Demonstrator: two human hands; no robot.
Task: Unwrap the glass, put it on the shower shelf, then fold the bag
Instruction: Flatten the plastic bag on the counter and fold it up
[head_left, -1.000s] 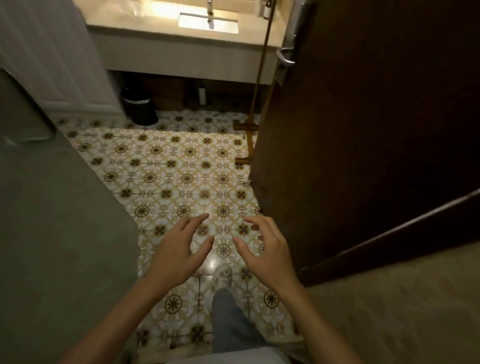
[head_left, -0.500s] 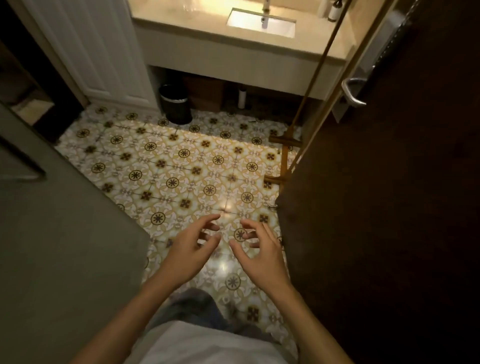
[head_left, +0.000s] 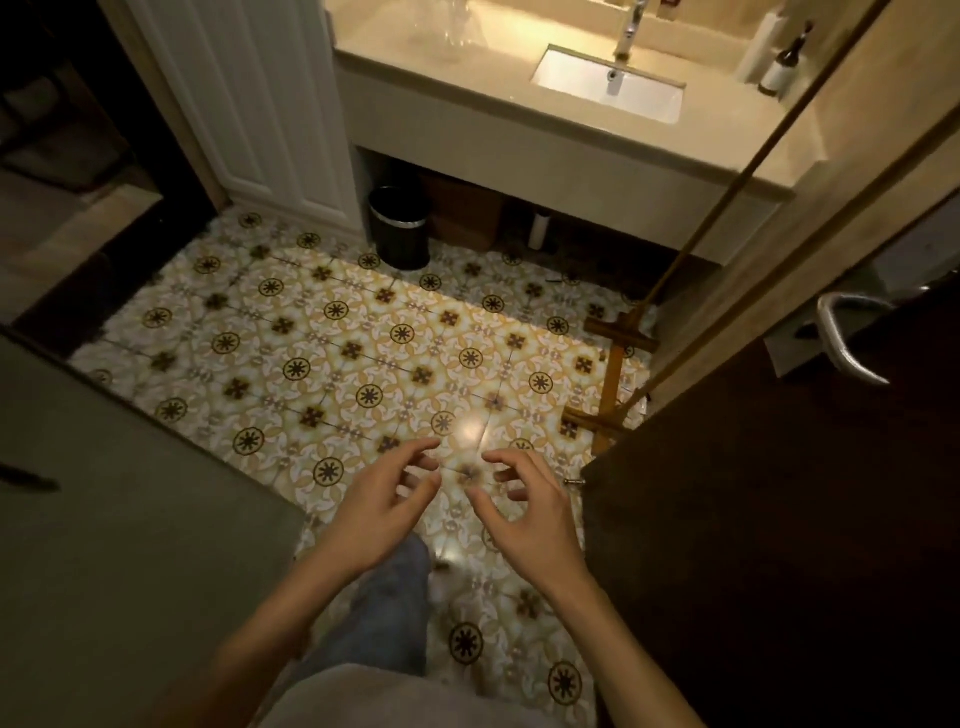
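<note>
Compared with a moment ago, the view has tipped upward and moved forward through the doorway, so more of the bathroom shows: the whole sink (head_left: 613, 85) set into a pale bench (head_left: 467, 111) now sits near the top, and the dark wooden door (head_left: 779, 519) on the right has slid further to the side, its metal handle (head_left: 847, 343) now visible. Both hands have stayed in front of the body, close together. Left hand (head_left: 379, 514) and right hand (head_left: 530, 514) hover side by side above the patterned tile floor (head_left: 337, 338), palms down, fingers spread and loosely curled, each grip apart and holding nothing. Fingertips of the two hands are near each other but do not touch. Below them a leg in blue jeans (head_left: 384, 608) steps forward. A small black bin (head_left: 400, 228) stands under the bench, beside a white panelled door (head_left: 270, 104). A dark bottle with a white label (head_left: 784, 65) stands at the far right of the bench. Neither the wrapped glass nor the bag can be seen anywhere in view, though something clear and blurred stands on the bench at the top (head_left: 452, 21); I cannot tell what it is
</note>
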